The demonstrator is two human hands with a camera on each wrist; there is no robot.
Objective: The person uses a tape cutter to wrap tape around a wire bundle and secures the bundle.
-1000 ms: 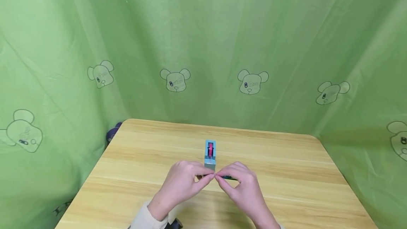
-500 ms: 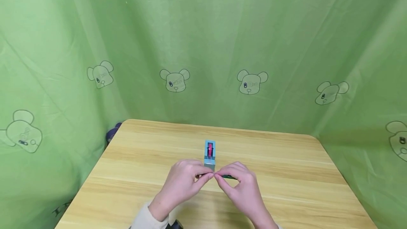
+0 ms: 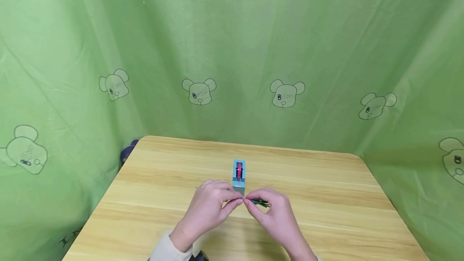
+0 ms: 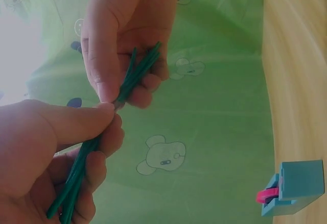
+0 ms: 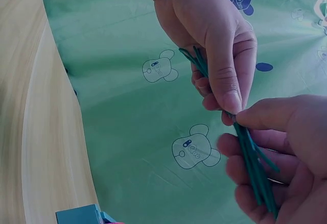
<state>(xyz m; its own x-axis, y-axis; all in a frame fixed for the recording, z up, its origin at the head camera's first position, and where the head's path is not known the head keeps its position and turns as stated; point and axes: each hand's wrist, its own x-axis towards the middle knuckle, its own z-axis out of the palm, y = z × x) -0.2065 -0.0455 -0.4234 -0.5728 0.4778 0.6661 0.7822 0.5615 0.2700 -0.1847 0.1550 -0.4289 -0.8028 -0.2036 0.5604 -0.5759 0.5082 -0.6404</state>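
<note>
A bundle of thin dark-green strips (image 4: 77, 170) runs between both hands, its middle hidden by fingertips. In the head view, my left hand (image 3: 208, 204) pinches it from the left between thumb and forefinger. From the right, my right hand (image 3: 275, 212) pinches it the same way, right beside the left fingertips. Loose green ends (image 3: 262, 203) fan out under the right hand's fingers. The right wrist view shows the strips (image 5: 255, 175) lying across the right hand's curled fingers. Just beyond the hands stands a blue tape dispenser (image 3: 238, 186) with a pink roll (image 3: 239, 170).
The wooden table (image 3: 166, 160) carries the dispenser; the hands are raised above its near part. A green curtain (image 3: 239, 51) with bear-head prints surrounds the table's back and sides. A dark object (image 3: 200, 256) shows at the bottom edge near the left sleeve (image 3: 169, 249).
Both hands keep pinching the bundle in nearly the same place. The right hand's fingers have shifted slightly, and the green ends beside them now spread wider and show more.
</note>
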